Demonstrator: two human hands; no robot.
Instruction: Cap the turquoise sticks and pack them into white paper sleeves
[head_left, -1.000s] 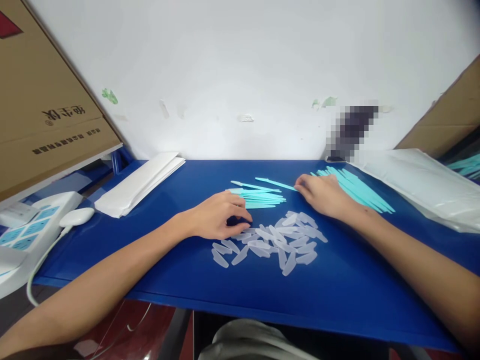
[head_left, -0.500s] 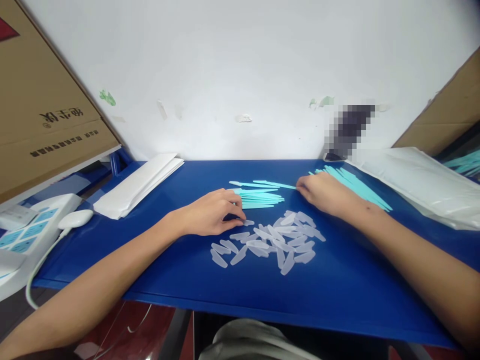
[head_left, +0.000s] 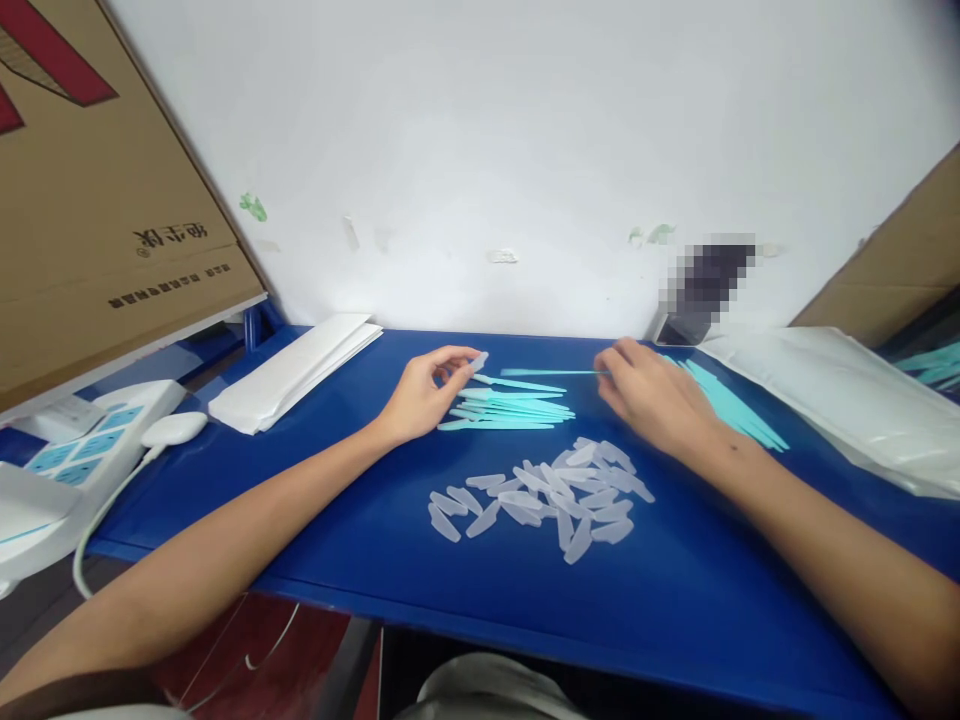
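Between the thumb and fingertips of my left hand [head_left: 431, 390] is a small translucent plastic blade cap [head_left: 480, 361]. My right hand [head_left: 649, 390] pinches the end of a turquoise eyebrow razor [head_left: 551, 372], whose other end points left toward that cap with a gap between them. A stack of turquoise razors [head_left: 517, 410] lies on the table below and between my hands. Nearer to me spreads a loose heap of translucent caps [head_left: 559, 490]. More turquoise razors [head_left: 735, 405] lie fanned out beyond my right wrist, partly hidden by the hand.
Folded white sheets [head_left: 292, 375] lie at the left of the blue table [head_left: 360, 540]. Further left are a power strip [head_left: 90, 455] with a white plug and cable, and a cardboard box [head_left: 112, 190]. A clear plastic bag [head_left: 832, 400] lies right, near a pixelated dark object [head_left: 709, 290] against the wall.
My left hand has lifted a cap off the table and moved it up beside the razor's tip. My right hand has raised its razor slightly. The camera view has shifted a little.
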